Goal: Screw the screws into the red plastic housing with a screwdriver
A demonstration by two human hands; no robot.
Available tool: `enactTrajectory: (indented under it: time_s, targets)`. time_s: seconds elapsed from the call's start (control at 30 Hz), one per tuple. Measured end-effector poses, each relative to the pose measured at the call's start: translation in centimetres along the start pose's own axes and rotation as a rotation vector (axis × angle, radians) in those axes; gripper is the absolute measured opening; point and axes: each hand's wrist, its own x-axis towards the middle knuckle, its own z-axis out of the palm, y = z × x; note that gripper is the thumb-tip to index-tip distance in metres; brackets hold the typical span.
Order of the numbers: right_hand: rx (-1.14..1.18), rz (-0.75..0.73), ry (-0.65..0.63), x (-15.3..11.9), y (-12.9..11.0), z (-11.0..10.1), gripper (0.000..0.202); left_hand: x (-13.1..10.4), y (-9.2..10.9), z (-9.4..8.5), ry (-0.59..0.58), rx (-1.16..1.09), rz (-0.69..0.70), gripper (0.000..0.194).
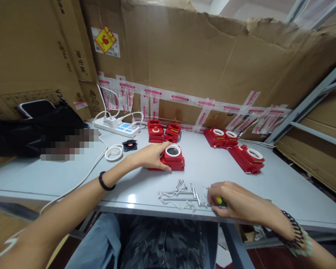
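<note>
Left hand [157, 158] spread over the red housing with the white ring [172, 163] at table centre, thumb along its near side, fingers over the far side; ring faces up. Right hand [224, 198] near the front edge, fingers curled around a yellow-and-green handle [220, 201], mostly hidden by the hand. Loose screws [180, 184] and metal rods [182, 199] lie just left of that hand, string [175, 203] tangled among them, all in front of the held housing. Two red units [164, 131] sit behind it by the cardboard [179, 67]. Three more red housings with white rings [248, 158] on the right side of the table [140, 186], well apart from the held one. Left of centre: black part with red centre [130, 145] beside loose white rings [114, 152]. Power strip [117, 127] behind those, plugs in. Black bag [36, 129] far left, phone [37, 108] on top.
</note>
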Motion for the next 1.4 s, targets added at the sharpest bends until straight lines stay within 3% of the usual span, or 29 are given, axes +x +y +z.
enactTrajectory:
  time_s: [0.1, 0.2, 0.3, 0.37, 0.47, 0.6, 0.8, 1.03, 1.13, 1.23, 1.3, 1.4]
  targets:
    - [0.056, -0.022, 0.173, 0.1, 0.1, -1.2, 0.012, 0.0, -0.2, 0.1, 0.008, -0.014, 0.011, 0.084]
    - [0.198, -0.082, 0.57, 1.1, -0.6, -3.2, 0.016, 0.1, -0.3, 0.2, 0.019, -0.053, 0.035, 0.085]
    - [0.52, -0.168, 1.003, 3.7, -1.7, -5.0, 0.033, 0.1, -0.1, 0.1, 0.008, -0.116, 0.114, 0.084]
    - [0.816, -0.258, 1.113, 5.8, -2.5, -5.8, 0.041, 0.1, 0.3, 0.1, 0.006, -0.166, 0.167, 0.079]
    - [1.115, -0.319, 1.128, 8.7, -3.3, -6.3, 0.042, 0.1, 1.0, 0.2, 0.029, -0.225, 0.2, 0.069]
    - [1.267, -0.312, 1.126, 10.5, -3.5, -6.3, 0.042, 0.4, 1.5, 0.7, 0.074, -0.239, 0.193, 0.065]
    - [1.263, -0.341, 1.101, 11.0, -3.4, -5.5, 0.041, 0.6, 1.6, 1.3, 0.085, -0.236, 0.178, 0.066]
    - [1.186, -0.336, 1.176, 11.1, -3.6, -5.1, 0.039, 0.7, 1.7, 1.3, 0.098, -0.217, 0.178, 0.063]
    - [0.988, -0.287, 1.202, 10.8, -3.9, -4.8, 0.025, 0.7, 1.7, 1.3, 0.099, -0.204, 0.173, 0.063]
    - [0.61, -0.208, 1.168, 10.1, -4.3, -4.9, 0.013, 0.7, 1.7, 1.3, 0.095, -0.155, 0.164, 0.063]
    - [0.348, -0.126, 1.105, 9.6, -4.6, -5.3, 0.016, 0.7, 1.7, 1.3, 0.091, -0.127, 0.158, 0.065]
    - [-0.052, 0.142, 1.027, 8.9, -4.6, -6.3, 0.029, 0.8, 1.6, 1.4, 0.079, -0.111, 0.147, 0.07]
